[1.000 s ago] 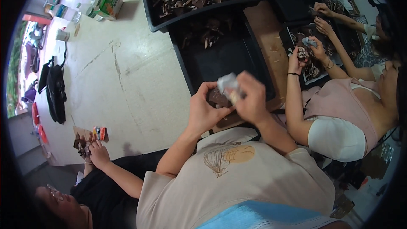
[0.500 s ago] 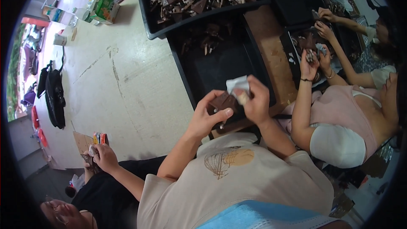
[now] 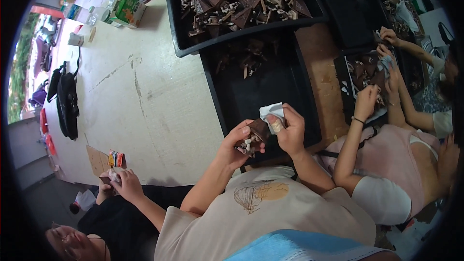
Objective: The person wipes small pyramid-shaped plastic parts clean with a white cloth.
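A brown figurine [image 3: 257, 133], with a flat pointed part and pale knobbly pieces hanging below it, is gripped in my left hand [image 3: 234, 144]. The fingers wrap its left side and underside, so part of it is hidden. My right hand [image 3: 292, 129] pinches a folded white cloth or tissue [image 3: 271, 111] at the figurine's upper right. The two hands are close together above the near part of a black tray [image 3: 251, 92], where a few similar brown pieces [image 3: 249, 55] lie at the far end.
Another black tray [image 3: 251, 33], heaped with brown pointed pieces, overlaps the far end. On the pale table stand a green carton [image 3: 128, 10] and a black bag [image 3: 65, 99]. Co-workers handle pieces at my left [image 3: 121, 183] and right [image 3: 369, 104].
My left hand has turned the figurine so its pale pieces show. My right hand's blur is gone, and it sits slightly lower with the cloth. The co-worker's hands at right have moved apart.
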`<state>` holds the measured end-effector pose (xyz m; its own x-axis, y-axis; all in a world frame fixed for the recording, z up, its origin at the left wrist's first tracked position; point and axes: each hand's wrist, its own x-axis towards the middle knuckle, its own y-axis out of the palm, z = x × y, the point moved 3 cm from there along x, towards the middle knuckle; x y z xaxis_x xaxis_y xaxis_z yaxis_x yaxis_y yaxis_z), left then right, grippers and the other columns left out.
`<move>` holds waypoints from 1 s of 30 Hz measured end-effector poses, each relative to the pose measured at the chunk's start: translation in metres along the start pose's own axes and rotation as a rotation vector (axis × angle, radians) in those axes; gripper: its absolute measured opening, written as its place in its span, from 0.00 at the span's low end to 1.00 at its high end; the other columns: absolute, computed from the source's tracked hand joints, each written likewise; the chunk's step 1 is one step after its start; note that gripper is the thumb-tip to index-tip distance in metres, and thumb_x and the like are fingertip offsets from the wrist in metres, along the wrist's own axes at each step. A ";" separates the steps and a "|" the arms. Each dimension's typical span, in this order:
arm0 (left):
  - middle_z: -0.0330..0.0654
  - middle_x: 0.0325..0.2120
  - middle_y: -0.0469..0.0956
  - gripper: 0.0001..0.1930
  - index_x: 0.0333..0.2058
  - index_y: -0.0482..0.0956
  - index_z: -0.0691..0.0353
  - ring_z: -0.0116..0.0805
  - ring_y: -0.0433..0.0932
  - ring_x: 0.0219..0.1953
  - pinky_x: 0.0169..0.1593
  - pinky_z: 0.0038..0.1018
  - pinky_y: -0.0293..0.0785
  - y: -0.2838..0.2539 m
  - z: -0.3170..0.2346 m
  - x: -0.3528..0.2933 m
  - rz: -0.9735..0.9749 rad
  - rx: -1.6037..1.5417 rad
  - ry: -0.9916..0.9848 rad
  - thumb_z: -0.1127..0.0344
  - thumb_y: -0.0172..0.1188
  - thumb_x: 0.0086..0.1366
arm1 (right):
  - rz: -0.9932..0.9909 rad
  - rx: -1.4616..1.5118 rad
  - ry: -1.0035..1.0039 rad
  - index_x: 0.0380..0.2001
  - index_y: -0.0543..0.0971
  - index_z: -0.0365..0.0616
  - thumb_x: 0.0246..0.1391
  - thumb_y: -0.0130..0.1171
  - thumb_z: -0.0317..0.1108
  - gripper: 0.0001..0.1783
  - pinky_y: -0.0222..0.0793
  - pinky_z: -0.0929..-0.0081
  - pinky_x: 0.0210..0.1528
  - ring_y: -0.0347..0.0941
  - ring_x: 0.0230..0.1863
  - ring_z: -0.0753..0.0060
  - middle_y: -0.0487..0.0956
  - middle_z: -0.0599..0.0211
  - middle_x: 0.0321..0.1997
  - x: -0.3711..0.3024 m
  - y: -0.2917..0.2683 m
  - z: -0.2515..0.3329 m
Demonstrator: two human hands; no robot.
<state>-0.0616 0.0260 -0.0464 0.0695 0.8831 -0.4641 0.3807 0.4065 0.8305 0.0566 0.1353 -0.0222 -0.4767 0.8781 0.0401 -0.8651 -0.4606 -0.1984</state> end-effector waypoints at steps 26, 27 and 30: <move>0.50 0.37 0.76 0.26 0.49 0.69 0.65 0.43 0.77 0.36 0.41 0.35 0.78 -0.035 -0.043 0.038 -0.086 -0.301 0.017 0.53 0.57 0.57 | 0.138 -0.001 -0.173 0.29 0.79 0.36 0.48 0.62 0.23 0.03 0.66 0.72 0.24 0.72 0.22 0.63 0.75 0.59 0.24 0.066 0.053 -0.008; 0.48 0.36 0.76 0.23 0.46 0.69 0.65 0.39 0.79 0.35 0.40 0.35 0.78 -0.031 -0.045 0.038 -0.240 -0.367 0.063 0.56 0.59 0.56 | 0.198 0.052 -0.162 0.28 0.79 0.36 0.48 0.62 0.25 0.04 0.65 0.70 0.23 0.71 0.20 0.61 0.73 0.59 0.23 0.061 0.054 0.006; 0.45 0.35 0.77 0.21 0.44 0.69 0.64 0.36 0.79 0.34 0.39 0.34 0.79 -0.029 -0.051 0.031 -0.148 -0.033 0.122 0.58 0.60 0.56 | 0.229 -0.091 -0.112 0.29 0.79 0.38 0.47 0.63 0.25 0.05 0.66 0.70 0.24 0.71 0.21 0.60 0.72 0.59 0.23 0.073 0.043 -0.003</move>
<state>-0.1174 0.0531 -0.0694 -0.0979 0.8342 -0.5426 0.3482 0.5395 0.7666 -0.0154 0.1800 -0.0303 -0.6767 0.7307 0.0909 -0.7180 -0.6274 -0.3014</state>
